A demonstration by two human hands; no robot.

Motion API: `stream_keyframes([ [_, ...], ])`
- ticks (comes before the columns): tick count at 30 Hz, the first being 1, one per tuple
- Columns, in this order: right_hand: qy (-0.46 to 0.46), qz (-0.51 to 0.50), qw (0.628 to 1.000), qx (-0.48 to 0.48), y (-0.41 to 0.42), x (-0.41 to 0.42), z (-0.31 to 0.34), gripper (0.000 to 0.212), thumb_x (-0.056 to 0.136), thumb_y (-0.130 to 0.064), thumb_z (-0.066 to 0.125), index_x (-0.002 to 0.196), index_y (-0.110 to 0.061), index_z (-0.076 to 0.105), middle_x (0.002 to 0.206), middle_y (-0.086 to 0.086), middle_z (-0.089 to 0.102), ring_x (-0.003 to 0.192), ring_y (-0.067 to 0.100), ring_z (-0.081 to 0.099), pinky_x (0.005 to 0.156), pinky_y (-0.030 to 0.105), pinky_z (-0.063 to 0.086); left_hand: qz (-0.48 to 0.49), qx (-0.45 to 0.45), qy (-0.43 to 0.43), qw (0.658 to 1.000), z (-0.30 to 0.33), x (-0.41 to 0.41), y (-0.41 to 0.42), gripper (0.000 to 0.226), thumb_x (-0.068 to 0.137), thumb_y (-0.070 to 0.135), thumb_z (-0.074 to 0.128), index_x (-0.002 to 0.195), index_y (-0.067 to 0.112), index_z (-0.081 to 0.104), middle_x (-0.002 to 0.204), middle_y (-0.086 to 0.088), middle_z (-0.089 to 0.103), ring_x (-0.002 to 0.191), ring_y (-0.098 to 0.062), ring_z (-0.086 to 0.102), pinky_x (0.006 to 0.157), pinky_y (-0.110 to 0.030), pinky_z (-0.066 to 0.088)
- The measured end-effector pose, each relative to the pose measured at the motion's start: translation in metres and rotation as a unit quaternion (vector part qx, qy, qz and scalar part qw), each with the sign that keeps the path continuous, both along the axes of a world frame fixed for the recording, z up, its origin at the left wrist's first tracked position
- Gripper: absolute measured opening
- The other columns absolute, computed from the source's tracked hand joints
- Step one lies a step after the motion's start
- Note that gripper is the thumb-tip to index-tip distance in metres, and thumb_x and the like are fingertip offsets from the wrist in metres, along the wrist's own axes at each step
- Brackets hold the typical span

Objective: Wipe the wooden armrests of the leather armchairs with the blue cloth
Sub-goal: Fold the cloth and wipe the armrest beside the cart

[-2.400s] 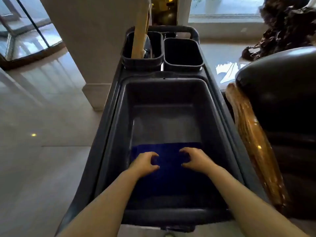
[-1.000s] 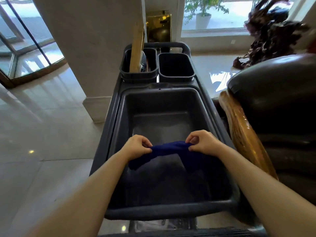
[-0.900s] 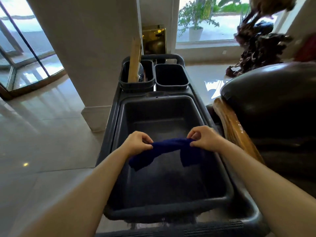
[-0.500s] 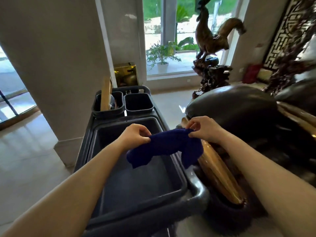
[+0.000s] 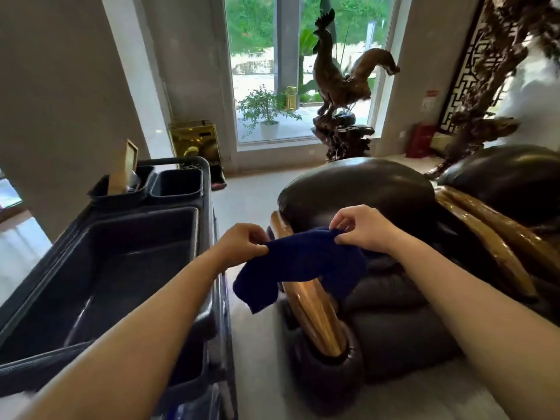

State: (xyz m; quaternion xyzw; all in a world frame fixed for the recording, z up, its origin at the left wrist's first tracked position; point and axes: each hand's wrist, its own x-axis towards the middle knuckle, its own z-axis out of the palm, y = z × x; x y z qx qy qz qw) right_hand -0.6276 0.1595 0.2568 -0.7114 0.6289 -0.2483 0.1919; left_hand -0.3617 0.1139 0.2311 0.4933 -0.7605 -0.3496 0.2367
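Blue cloth (image 5: pixel 303 262) stretched between pinching left hand (image 5: pixel 239 245) and right hand (image 5: pixel 362 227), above wooden armrest (image 5: pixel 312 310).

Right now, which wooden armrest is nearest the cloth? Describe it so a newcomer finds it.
Start at the dark leather armchair right of the grey cleaning cart. Its glossy golden-brown wooden armrest runs down the cart-facing side. Unlike the other armrests farther right, the dark blue cloth hangs over it.

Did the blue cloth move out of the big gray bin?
Yes. The cloth was lying in the bin; now both hands hold it up to the right of the bin, over the armrest.
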Motion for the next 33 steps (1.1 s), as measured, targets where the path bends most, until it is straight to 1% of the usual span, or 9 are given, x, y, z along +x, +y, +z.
stream_keyframes([
  [5, -0.001, 0.006, 1.0, 0.021, 0.008, -0.059, -0.016, 0.027, 0.07, -0.018, 0.074, 0.071, -0.041, 0.06, 0.076, -0.014, 0.065, 0.073, 0.0, 0.061, 0.056, 0.012, 0.042, -0.017, 0.02, -0.023, 0.999, -0.005, -0.055, 0.011, 0.013, 0.075, 0.008, 0.062, 0.076, 0.02, 0.066, 0.08, -0.002, 0.069, 0.074, -0.014, 0.064, 0.065, -0.022, 0.051],
  [9, -0.014, 0.004, 1.0, 0.016, -0.013, -0.084, -0.029, 0.028, 0.071, -0.018, 0.074, 0.071, -0.042, 0.06, 0.074, -0.015, 0.065, 0.072, 0.0, 0.062, 0.056, 0.012, 0.043, -0.015, 0.015, -0.031, 0.999, -0.009, -0.078, -0.003, 0.011, 0.077, 0.008, 0.061, 0.083, 0.014, 0.068, 0.085, -0.007, 0.07, 0.083, -0.02, 0.066, 0.076, -0.031, 0.056],
  [12, -0.021, 0.002, 1.0, 0.018, -0.039, -0.092, -0.044, 0.029, 0.07, -0.017, 0.074, 0.069, -0.042, 0.059, 0.072, -0.016, 0.064, 0.069, -0.002, 0.06, 0.055, 0.009, 0.04, -0.001, 0.015, -0.031, 0.999, -0.021, -0.087, -0.024, 0.012, 0.077, 0.007, 0.061, 0.081, 0.016, 0.067, 0.084, -0.005, 0.07, 0.082, -0.018, 0.066, 0.074, -0.029, 0.056],
  [16, -0.036, -0.012, 0.999, 0.024, -0.082, -0.103, -0.085, 0.032, 0.07, -0.015, 0.073, 0.069, -0.044, 0.058, 0.073, -0.017, 0.063, 0.07, -0.002, 0.06, 0.056, 0.012, 0.041, 0.042, 0.004, -0.018, 0.999, -0.066, -0.103, -0.058, 0.016, 0.074, 0.006, 0.062, 0.075, 0.021, 0.065, 0.079, 0.0, 0.069, 0.078, -0.015, 0.067, 0.071, -0.028, 0.056],
  [19, -0.041, -0.012, 0.998, 0.053, -0.107, -0.109, -0.131, 0.032, 0.073, -0.013, 0.07, 0.076, -0.042, 0.057, 0.077, -0.015, 0.063, 0.074, 0.002, 0.06, 0.057, 0.015, 0.044, 0.07, 0.021, -0.023, 0.997, -0.111, -0.117, -0.078, 0.022, 0.073, 0.004, 0.061, 0.071, 0.026, 0.061, 0.079, 0.004, 0.067, 0.08, -0.013, 0.066, 0.069, -0.024, 0.051],
  [23, -0.048, -0.003, 0.994, 0.102, -0.134, -0.125, -0.19, 0.035, 0.075, -0.01, 0.069, 0.081, -0.041, 0.055, 0.082, -0.013, 0.062, 0.078, 0.003, 0.06, 0.062, 0.018, 0.046, 0.076, 0.059, -0.047, 0.994, -0.167, -0.134, -0.103, 0.012, 0.075, 0.008, 0.061, 0.081, 0.018, 0.065, 0.088, -0.001, 0.069, 0.087, -0.014, 0.064, 0.076, -0.03, 0.052],
  [26, -0.057, -0.006, 0.99, 0.131, -0.154, -0.136, -0.23, 0.032, 0.076, -0.011, 0.068, 0.083, -0.04, 0.056, 0.081, -0.013, 0.062, 0.077, 0.002, 0.06, 0.06, 0.016, 0.044, 0.096, 0.093, -0.061, 0.989, -0.206, -0.148, -0.12, 0.013, 0.075, 0.01, 0.061, 0.08, 0.022, 0.063, 0.086, 0.003, 0.067, 0.086, -0.01, 0.062, 0.071, -0.021, 0.045],
  [28, -0.062, 0.002, 0.987, 0.15, -0.167, -0.141, -0.257, 0.031, 0.077, -0.011, 0.068, 0.085, -0.038, 0.056, 0.081, -0.012, 0.062, 0.077, 0.002, 0.06, 0.061, 0.016, 0.045, 0.107, 0.116, -0.067, 0.985, -0.23, -0.156, -0.131, 0.013, 0.075, 0.008, 0.061, 0.078, 0.021, 0.063, 0.084, 0.004, 0.066, 0.084, -0.011, 0.061, 0.07, -0.021, 0.044],
  [33, -0.061, 0.031, 0.976, 0.206, -0.207, -0.154, -0.317, 0.031, 0.077, -0.011, 0.068, 0.085, -0.037, 0.055, 0.083, -0.014, 0.059, 0.079, 0.001, 0.058, 0.062, 0.015, 0.043, 0.127, 0.139, -0.088, 0.978, -0.281, -0.173, -0.158, 0.026, 0.073, 0.008, 0.063, 0.068, 0.032, 0.056, 0.068, 0.017, 0.056, 0.068, 0.0, 0.054, 0.057, -0.007, 0.037],
])
